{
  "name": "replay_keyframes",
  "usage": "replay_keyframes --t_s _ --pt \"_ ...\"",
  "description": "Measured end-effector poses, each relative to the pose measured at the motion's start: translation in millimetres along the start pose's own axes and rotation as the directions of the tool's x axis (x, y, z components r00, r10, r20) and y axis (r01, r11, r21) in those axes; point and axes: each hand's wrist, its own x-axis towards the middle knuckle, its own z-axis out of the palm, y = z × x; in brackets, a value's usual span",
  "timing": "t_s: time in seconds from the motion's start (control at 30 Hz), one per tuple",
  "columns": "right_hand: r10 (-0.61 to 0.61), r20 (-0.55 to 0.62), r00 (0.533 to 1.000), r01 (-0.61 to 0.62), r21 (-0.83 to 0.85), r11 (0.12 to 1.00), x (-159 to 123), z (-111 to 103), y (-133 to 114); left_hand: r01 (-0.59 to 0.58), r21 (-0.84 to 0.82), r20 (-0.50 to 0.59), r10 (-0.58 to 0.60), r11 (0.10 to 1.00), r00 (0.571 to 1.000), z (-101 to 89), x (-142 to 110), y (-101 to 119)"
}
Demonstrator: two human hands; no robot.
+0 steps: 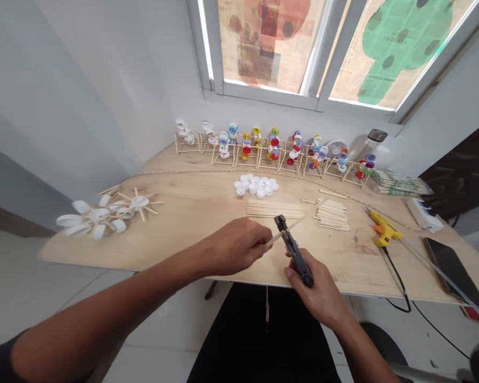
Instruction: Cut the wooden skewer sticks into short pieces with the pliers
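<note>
My left hand is closed in a pinch on the near end of a thin wooden stick, over the front edge of the wooden board. My right hand is wrapped round the handles of dark cutting pliers. The pliers' jaws sit at the stick, close to my left fingertips. Behind the hands lie a row of long sticks and a stack of short cut sticks.
White bottle caps lie in a cluster mid-board. Stick-and-cap models line the back under the window. White cap wheels rest at left. At right lie a yellow glue gun, a phone, a power strip and packed sticks.
</note>
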Motion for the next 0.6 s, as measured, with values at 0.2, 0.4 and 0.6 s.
replay_keyframes --t_s 0.2,0.4,0.6 --pt "0.03 0.007 1.0 -0.03 0.041 0.999 2 2 0 -0.038 0.068 0.093 0.031 0.997 0.995 -7.7 8 -2" --pt "0.044 0.011 0.999 -0.045 0.037 0.998 1 2 0 -0.018 -0.027 0.162 0.022 0.999 0.986 -13.8 13 -4" --pt "0.046 0.015 0.999 -0.047 0.051 0.998 2 3 1 0.073 -0.083 0.295 -0.045 0.994 0.955 -25.6 18 -1"
